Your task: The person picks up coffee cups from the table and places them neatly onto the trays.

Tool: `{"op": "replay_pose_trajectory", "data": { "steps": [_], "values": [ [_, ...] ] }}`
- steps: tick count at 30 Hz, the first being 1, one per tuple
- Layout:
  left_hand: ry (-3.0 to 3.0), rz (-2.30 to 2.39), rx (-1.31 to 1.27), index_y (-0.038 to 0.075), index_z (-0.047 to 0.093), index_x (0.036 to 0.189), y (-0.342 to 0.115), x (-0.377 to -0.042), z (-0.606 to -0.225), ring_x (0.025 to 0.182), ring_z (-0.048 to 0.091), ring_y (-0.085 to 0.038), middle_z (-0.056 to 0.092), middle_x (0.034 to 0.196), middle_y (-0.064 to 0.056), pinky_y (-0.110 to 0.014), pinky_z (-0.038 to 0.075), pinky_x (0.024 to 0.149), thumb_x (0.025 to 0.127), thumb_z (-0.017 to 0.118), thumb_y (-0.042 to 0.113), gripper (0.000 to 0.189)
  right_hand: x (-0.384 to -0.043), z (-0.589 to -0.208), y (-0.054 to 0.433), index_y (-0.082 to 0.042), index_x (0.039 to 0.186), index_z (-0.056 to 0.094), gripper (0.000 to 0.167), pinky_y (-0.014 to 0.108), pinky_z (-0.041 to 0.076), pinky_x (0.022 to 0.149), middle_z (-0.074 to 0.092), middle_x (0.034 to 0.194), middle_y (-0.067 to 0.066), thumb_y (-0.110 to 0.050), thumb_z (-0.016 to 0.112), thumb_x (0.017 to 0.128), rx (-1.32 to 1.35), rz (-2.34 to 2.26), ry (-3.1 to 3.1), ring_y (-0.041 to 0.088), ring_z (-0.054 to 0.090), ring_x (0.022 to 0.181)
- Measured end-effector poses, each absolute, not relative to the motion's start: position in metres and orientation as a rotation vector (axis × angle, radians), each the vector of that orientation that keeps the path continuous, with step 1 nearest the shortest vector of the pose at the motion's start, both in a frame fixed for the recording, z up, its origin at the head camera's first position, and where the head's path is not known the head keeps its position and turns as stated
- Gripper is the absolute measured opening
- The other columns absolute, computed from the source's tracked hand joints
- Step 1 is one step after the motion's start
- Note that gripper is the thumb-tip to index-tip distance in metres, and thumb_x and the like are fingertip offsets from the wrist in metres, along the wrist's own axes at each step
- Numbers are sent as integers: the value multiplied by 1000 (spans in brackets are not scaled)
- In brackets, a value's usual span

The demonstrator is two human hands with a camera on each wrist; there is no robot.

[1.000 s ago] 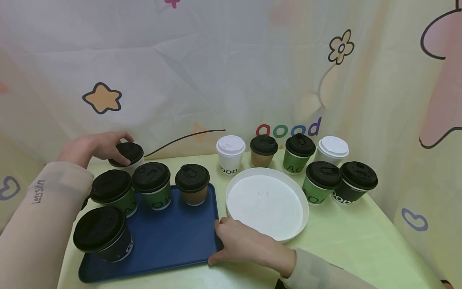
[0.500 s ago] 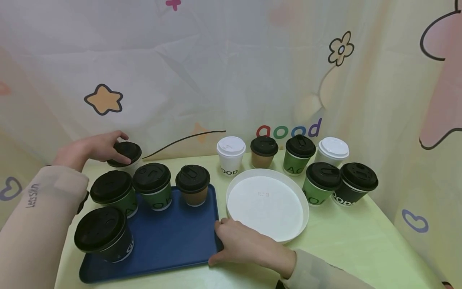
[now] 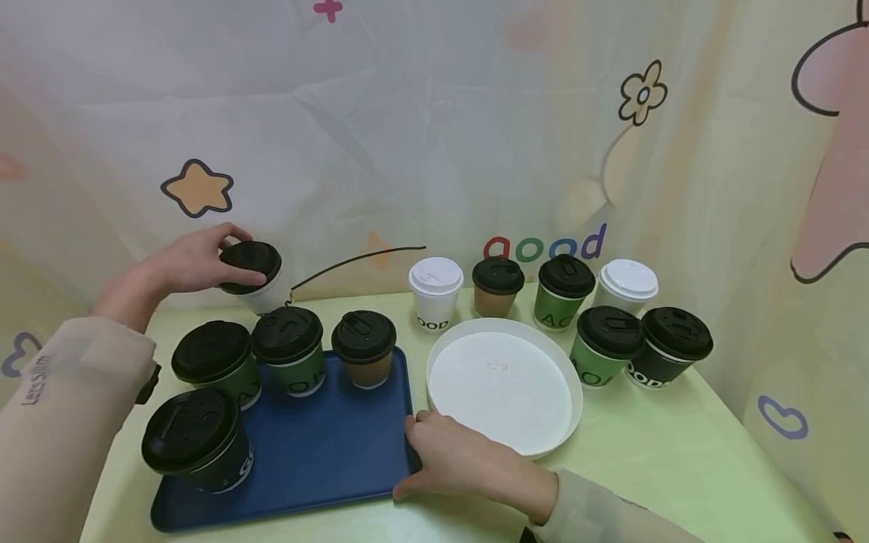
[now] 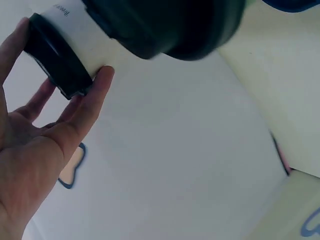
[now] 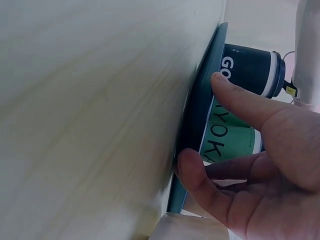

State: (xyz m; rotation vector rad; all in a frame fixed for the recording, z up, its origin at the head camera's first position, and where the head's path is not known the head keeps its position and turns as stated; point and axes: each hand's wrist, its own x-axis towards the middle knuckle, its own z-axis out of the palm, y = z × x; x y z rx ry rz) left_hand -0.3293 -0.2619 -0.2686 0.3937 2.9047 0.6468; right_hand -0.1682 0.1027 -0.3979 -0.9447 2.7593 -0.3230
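A: What backs the bench?
B: A printed curtain [image 3: 434,136]; before it, a pale green tabletop [image 3: 679,452]. We log a blue rectangular tray [image 3: 326,449] on it and, just to the right, a white round tray [image 3: 502,388].

A: Hand states?
B: Right hand [image 3: 458,456]: partly closed, thumb and fingers pinching the blue tray's near right corner. Left hand [image 3: 193,260]: partly closed, thumb and fingers curled round the top of a black-lidded white paper cup.

A: Where do we place that cup?
B: Behind the green cups, past the blue tray's far left part (its base is hidden in our head view, so we cannot tell whether it touches the tabletop).

A: Other cups?
B: On the blue tray, by size: black "GO" cup [image 3: 197,441], near left; larger green cup [image 3: 217,362] behind it; smaller green cup [image 3: 292,351] and brown cup [image 3: 366,354] along the far side. Beyond and right of the round tray we count six more, all lidded.
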Motion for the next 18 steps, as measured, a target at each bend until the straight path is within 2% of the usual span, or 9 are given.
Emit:
{"op": "replay_pose_trajectory", "data": {
  "steps": [12,18],
  "values": [
    [2970,725,402,6,34,154,-239,-309,-248,129,43,-52,37,148,-36,-66,39,98,88,76,59,94,-167,-400,103,-3,104,66,64,27,52,70,59,87,2,-53,91,73,-950,-335,2759,11,57,77],
    [2980,767,420,13,34,154,-226,-291,-234,120,55,-46,38,152,-30,-60,43,94,87,76,60,92,-168,-399,103,-4,103,65,63,26,52,69,59,87,1,-53,91,73,-950,-339,2759,10,56,77]
  ]
}}
